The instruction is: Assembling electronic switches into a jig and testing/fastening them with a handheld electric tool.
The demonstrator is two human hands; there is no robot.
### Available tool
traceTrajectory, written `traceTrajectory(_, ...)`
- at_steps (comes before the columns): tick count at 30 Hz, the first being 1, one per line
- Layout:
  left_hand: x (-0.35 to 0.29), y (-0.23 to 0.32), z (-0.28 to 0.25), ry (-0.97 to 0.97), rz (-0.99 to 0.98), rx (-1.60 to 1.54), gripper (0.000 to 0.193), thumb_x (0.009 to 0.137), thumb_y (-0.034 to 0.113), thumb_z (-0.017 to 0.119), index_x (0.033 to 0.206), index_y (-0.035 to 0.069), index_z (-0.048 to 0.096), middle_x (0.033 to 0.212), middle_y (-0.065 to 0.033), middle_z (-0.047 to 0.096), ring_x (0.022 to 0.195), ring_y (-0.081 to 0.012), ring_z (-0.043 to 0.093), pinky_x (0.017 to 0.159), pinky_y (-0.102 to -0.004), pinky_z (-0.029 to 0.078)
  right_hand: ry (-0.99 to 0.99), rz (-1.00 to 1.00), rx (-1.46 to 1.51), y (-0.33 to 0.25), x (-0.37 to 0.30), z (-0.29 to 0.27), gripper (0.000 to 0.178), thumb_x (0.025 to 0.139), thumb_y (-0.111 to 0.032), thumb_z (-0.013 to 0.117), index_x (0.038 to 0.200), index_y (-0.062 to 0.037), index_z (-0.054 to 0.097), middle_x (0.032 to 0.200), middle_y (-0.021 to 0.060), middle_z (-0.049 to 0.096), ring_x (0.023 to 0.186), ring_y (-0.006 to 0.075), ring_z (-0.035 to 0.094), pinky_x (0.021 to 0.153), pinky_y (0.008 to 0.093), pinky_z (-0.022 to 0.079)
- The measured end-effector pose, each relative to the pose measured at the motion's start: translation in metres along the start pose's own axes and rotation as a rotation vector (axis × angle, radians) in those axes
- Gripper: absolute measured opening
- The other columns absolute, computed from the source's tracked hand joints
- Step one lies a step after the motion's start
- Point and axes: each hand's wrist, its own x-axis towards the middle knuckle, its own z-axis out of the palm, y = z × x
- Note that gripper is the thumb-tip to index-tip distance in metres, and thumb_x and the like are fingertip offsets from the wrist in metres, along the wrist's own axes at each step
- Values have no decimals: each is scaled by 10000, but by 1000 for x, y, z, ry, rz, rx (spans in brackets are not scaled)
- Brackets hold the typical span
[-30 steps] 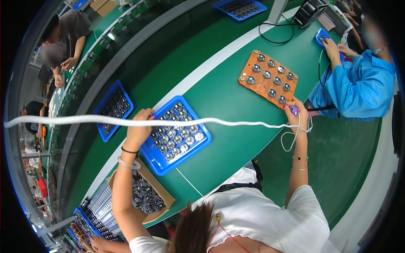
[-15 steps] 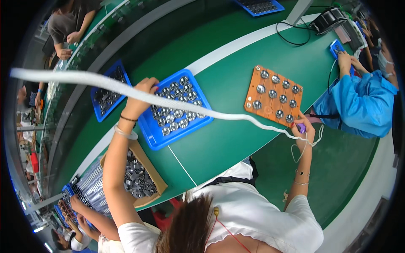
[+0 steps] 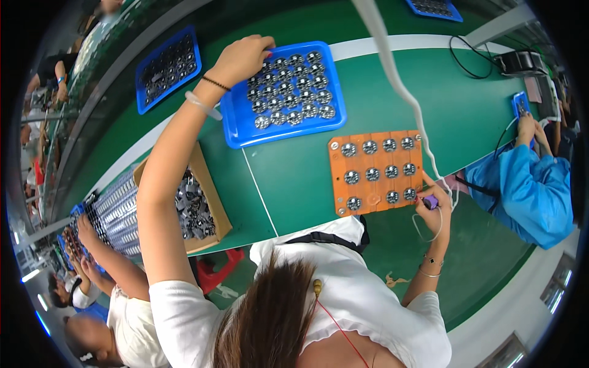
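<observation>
Orange board (image 3: 380,160) at near edge of counter (image 3: 294,184): eleven round silver parts (image 3: 391,172) seated, one bottom-row position bare; judged nearly full. Blue tray (image 3: 238,126), farther left, holds many similar parts. Left hand (image 3: 244,58) curled at tray's left rim; grip cannot be told. Right hand (image 3: 438,211) closed round purple object (image 3: 431,202), at board's lower right corner. White cord (image 3: 392,67) hangs across view, over counter. Around: carton (image 3: 216,205) of grey parts, co-worker (image 3: 515,184) in blue.
</observation>
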Motion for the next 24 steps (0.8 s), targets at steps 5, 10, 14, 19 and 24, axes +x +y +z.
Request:
traceTrajectory(5, 2, -7, 16, -12, -31, 11, 174, 877, 172, 558, 1026, 112, 624, 970, -99, 633, 912, -303, 620, 759, -422, 512, -104, -80, 70, -26, 8, 35, 113, 634, 82, 640, 716, 30, 580, 1216, 226, 597, 776, 141, 665, 660, 266, 531)
traceTrajectory(10, -8, 9, 8, 25, -62, -12, 187, 874, 166, 544, 1023, 95, 633, 973, -127, 637, 922, -325, 613, 790, -428, 503, -146, -229, 70, -62, 5, 79, 127, 622, 80, 661, 716, 17, 603, 1191, 235, 608, 764, 142, 668, 647, 251, 521)
traceTrajectory(14, -27, 3, 9, 53, -32, -59, 200, 876, 169, 540, 1027, 90, 645, 977, -122, 640, 922, -324, 616, 809, -422, 507, -204, -244, 120, -104, -15, 125, 113, 637, 68, 671, 720, 9, 621, 1216, 228, 597, 747, 124, 653, 621, 241, 502)
traceTrajectory(19, -44, -3, 10, 130, 13, -145, 229, 889, 145, 528, 1070, 80, 653, 975, -114, 631, 901, -311, 610, 811, -398, 497, -238, -303, 87, -125, -26, 148, 104, 656, 47, 690, 733, -2, 639, 1280, 204, 550, 777, 128, 651, 626, 245, 500)
traceTrajectory(24, -52, -9, 6, 162, 23, -118, 245, 894, 157, 534, 1092, 81, 656, 935, -109, 615, 886, -313, 604, 784, -407, 492, -265, -262, 65, -135, -29, 147, 121, 671, 40, 699, 756, -7, 627, 1280, 198, 540, 867, 211, 660, 666, 284, 521)
